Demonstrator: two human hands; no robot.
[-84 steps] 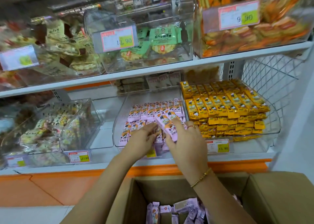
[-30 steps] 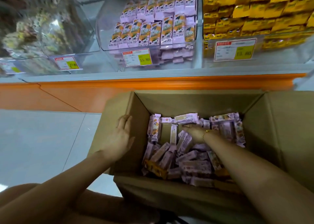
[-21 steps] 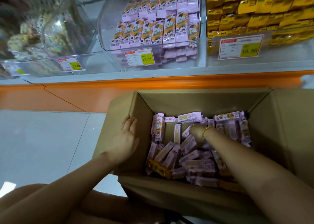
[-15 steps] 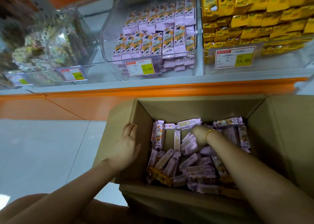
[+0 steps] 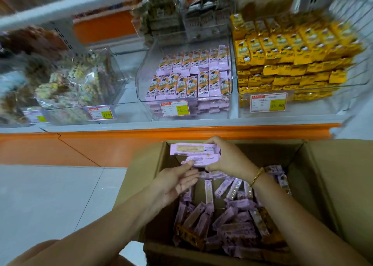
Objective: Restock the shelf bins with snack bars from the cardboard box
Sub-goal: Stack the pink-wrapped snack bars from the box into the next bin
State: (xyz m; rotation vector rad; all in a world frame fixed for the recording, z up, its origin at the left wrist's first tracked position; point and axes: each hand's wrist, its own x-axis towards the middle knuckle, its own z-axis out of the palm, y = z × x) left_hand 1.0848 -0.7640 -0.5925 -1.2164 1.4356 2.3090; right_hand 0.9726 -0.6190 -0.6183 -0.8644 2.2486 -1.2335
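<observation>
Two purple snack bars (image 5: 194, 153) over our cardboard box (image 5: 327, 177)
Right hand (image 5: 229, 159) grips both; left hand (image 5: 175, 184), fingers open, beside them.

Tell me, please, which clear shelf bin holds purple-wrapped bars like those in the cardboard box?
The middle bin, with two rows of purple bars; the right bin holds yellow bars and the left bin mixed snacks.

Gripping two purple snack bars (image 5: 193, 154) in the right hand (image 5: 228, 158), stacked flat one over the other, above the far-left corner of the open cardboard box (image 5: 333, 185) half-filled with loose purple bars (image 5: 232, 221). Holding the left hand (image 5: 175, 183) open just beneath, fingertips at the lower bar's left end. Facing the clear shelf bin (image 5: 144, 80) of rowed purple bars, with yellow packs (image 5: 292, 59) just beside it on the right.
</observation>
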